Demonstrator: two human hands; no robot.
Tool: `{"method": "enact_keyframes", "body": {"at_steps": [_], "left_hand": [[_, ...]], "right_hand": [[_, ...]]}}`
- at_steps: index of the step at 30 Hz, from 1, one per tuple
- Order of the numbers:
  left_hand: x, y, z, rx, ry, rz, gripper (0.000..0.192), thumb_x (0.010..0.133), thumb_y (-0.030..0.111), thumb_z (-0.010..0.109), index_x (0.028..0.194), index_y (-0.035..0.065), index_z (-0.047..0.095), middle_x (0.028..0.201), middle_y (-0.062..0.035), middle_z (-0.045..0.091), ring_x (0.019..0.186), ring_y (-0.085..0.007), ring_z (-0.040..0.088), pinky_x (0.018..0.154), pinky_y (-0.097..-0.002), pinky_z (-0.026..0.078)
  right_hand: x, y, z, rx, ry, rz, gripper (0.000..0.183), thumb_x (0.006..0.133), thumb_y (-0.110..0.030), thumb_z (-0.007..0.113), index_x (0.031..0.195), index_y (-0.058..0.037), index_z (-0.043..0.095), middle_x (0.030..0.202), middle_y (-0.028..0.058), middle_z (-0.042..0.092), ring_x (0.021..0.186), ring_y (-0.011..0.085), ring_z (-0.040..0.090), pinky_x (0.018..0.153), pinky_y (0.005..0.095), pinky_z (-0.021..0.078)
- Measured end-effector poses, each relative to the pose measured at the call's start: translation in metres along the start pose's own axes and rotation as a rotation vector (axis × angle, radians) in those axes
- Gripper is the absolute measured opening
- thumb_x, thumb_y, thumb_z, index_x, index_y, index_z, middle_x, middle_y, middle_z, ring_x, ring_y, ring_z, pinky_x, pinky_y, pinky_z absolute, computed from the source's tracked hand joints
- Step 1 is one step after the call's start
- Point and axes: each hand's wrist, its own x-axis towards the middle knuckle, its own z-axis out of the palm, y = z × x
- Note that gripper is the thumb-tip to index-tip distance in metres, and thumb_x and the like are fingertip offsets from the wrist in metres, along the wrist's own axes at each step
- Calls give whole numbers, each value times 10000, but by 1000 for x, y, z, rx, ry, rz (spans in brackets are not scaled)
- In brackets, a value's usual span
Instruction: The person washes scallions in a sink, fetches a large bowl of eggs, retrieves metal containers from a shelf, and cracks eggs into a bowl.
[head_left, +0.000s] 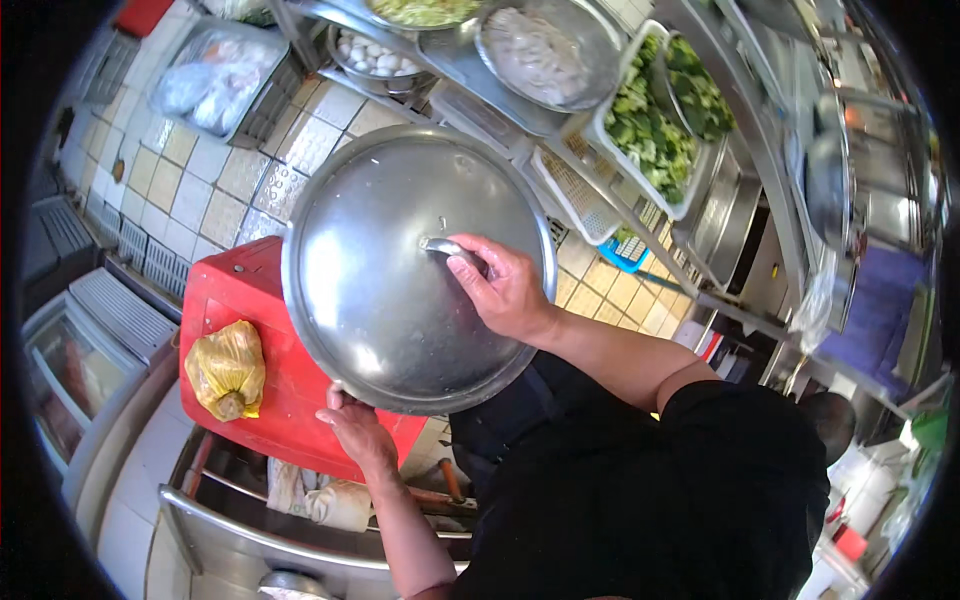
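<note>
A large round stainless steel lid (375, 300) fills the middle of the view. My right hand (502, 289) is wrapped around the curved metal handle (457, 251) at its centre. By the lid's near-left rim is my left hand (360, 431), its fingertips at the edge and partly hidden beneath it; its grip is unclear. The lid overlaps a red plastic surface (292, 390), perhaps a bin top. On that red surface rests a tied yellow plastic bag (226, 367) with unclear contents. Whatever lies under the lid is hidden.
To the upper right, a metal rack holds a steel bowl of pale food (536, 56) and a white tub of broccoli (652, 120). A bowl of white round items (375, 56) sits lower. A crate of plastic bags (217, 82) stands on the tiled floor. At left is a glass-topped freezer (82, 352).
</note>
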Motion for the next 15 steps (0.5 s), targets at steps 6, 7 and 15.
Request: {"method": "enact_keyframes", "body": {"at_steps": [6,7,15], "left_hand": [[-21,-28,-61,169,110,-169,712,971,660,263,1160,40,555,1024,-105,601,850,-181,565,803,-340,460],[-20,-36,-67,173,103,-175,712,971,660,263,1160,40,555,1024,-105,601,850,-181,565,803,-340,460],[3,-76,-87,404,-37,-249,647,990,612,305,1157,38,553,986,-83,610,803,-166,550,773,-337,460]], "right_hand": [[-48,7,-58,-88,78,108,264,908,-166,657,1109,6,649,929,165,693,770,182,669,674,283,525],[-55,13,-68,-57,86,127,267,910,-166,657,1113,8,648,937,163,693,783,168,666,687,276,525],[-123,26,-238,-502,523,181,272,980,-202,575,1156,-2,631,1040,103,668,942,146,610,834,276,493]]}}
